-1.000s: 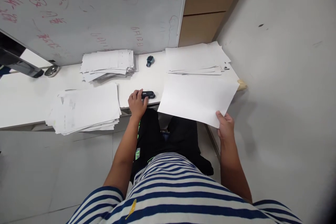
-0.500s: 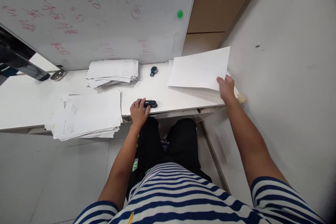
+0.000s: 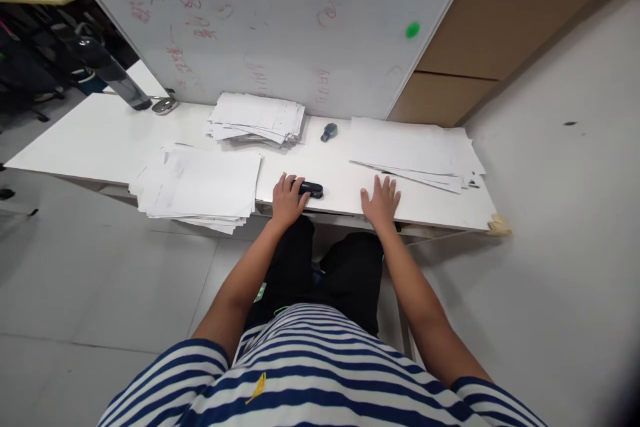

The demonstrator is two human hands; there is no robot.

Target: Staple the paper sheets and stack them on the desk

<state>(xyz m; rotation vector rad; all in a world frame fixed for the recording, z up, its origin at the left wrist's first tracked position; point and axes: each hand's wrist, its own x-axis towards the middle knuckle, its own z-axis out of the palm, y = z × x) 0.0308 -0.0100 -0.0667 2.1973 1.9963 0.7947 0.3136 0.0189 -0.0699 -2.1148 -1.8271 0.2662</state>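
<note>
My left hand (image 3: pixel 288 202) rests at the desk edge, its thumb and fingers around the left end of a black stapler (image 3: pixel 314 189). My right hand (image 3: pixel 381 201) lies on the desk with its fingers spread, holding nothing. Just beyond it is a spread stack of white paper sheets (image 3: pixel 405 143), slightly fanned out near the right end. To the left of the stapler lies a large pile of papers (image 3: pixel 205 180) overhanging the front edge. Another paper pile (image 3: pixel 257 115) stands behind that one, against the whiteboard.
The narrow white desk (image 3: pixel 95 140) carries a dark watch-like item (image 3: pixel 329 132), a bottle (image 3: pixel 113 73) and a shiny oval object (image 3: pixel 164 105). A whiteboard (image 3: pixel 290 60) with red writing and magnets rises behind. Brown boxes (image 3: pixel 465 33) and a wall stand at the right.
My right hand has let go of the white sheet, which now lies on the right stack, and has come back left onto the desk. My left hand stays at the stapler. The view has shifted.
</note>
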